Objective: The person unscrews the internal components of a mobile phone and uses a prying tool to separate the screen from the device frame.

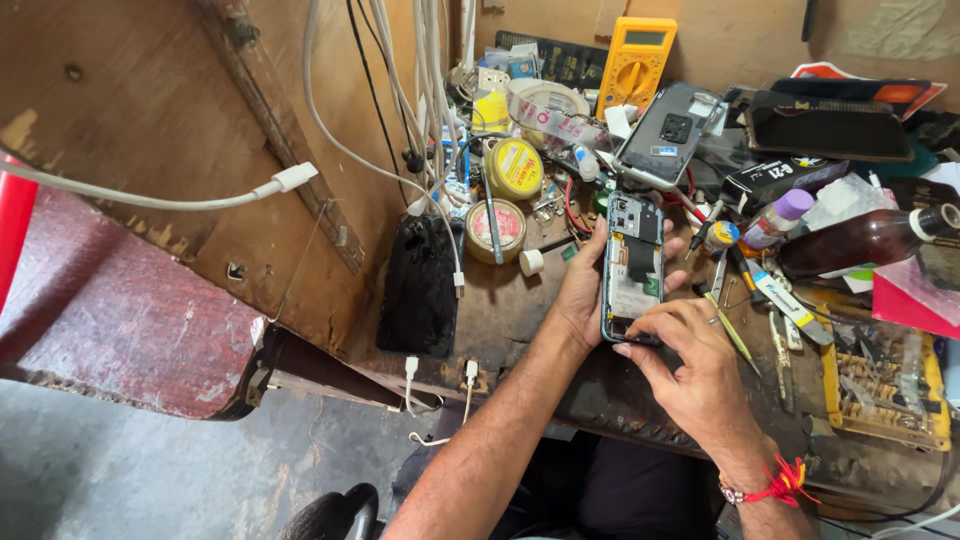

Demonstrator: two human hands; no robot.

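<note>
So the left hand [580, 290] cradles the opened phone [633, 265] from behind, fingers wrapped round its edges to steady it over the bench [520, 310]. Right hand [690, 365] pinches down at the phone's bottom end, probably on a small tool, can't quite tell. Tweezers [730, 330] lie just beside it, within easy reach.

A yellow multimeter [635, 62], round tins [515, 168], a brown bottle [862, 240] and perhaps tape [548, 110] crowd the bench [500, 310].
</note>
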